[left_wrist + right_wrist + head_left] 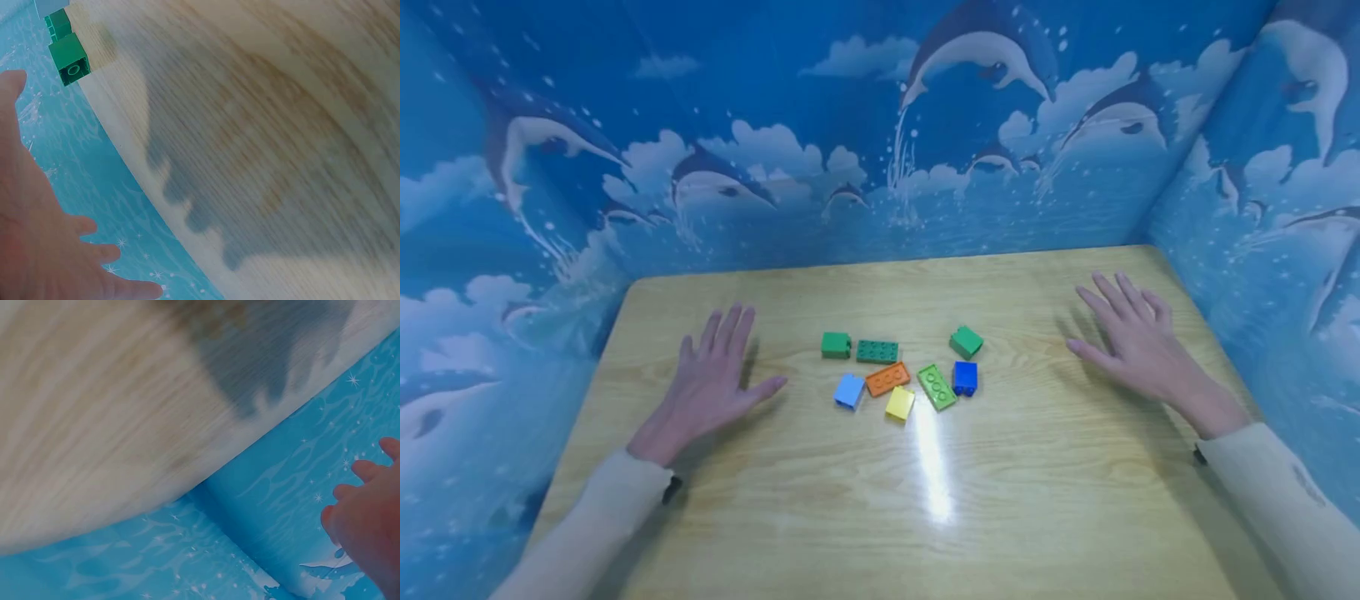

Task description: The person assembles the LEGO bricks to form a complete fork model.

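Both hands hold nothing in the head view. My left hand (pixel 711 387) is spread over the left side of the table, thumb toward the bricks. Over the right side, my right hand (pixel 1135 346) has its fingers extended. Between them lie toy building bricks: a green brick (pixel 836 345), a flat dark green brick (pixel 877 352), an orange brick (pixel 887 379), a light blue brick (pixel 849 391), a yellow brick (pixel 899 405), a lime green brick (pixel 937 387), a dark blue brick (pixel 966 377) and another green brick (pixel 966 342). The left hand is nearest the left green brick.
The wooden table (pixel 775 517) has rounded far corners. A blue backdrop (pixel 865 217) printed with dolphins and clouds rises behind it and along both sides. A bright light reflection crosses the table in front of the bricks.
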A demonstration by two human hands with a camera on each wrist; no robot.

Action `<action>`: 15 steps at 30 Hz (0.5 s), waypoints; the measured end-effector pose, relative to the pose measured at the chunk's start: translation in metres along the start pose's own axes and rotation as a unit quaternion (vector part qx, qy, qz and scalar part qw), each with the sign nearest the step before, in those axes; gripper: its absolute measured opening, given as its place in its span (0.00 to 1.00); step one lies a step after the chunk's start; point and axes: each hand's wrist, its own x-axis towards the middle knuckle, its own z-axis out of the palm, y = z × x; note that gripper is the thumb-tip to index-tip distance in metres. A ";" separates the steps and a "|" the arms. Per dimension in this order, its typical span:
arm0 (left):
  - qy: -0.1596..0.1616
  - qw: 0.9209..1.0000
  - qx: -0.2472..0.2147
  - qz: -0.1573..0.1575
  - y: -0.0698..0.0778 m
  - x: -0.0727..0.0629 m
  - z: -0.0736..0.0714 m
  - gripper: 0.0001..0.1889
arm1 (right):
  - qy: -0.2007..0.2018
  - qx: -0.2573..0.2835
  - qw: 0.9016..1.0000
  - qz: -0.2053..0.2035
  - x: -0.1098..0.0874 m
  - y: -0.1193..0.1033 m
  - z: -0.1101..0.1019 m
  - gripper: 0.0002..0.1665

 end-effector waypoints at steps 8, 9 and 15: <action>-0.011 0.999 -0.033 -0.004 0.002 0.002 0.004 0.58 | 0.011 0.048 0.999 -0.004 -0.003 -0.012 0.005 0.48; -0.014 0.999 -0.043 -0.004 0.004 0.002 0.005 0.58 | 0.012 0.055 0.998 -0.007 -0.003 -0.014 0.006 0.47; -0.018 0.995 -0.101 -0.001 0.018 0.005 0.007 0.50 | -0.001 0.108 0.994 0.008 0.001 -0.028 0.007 0.47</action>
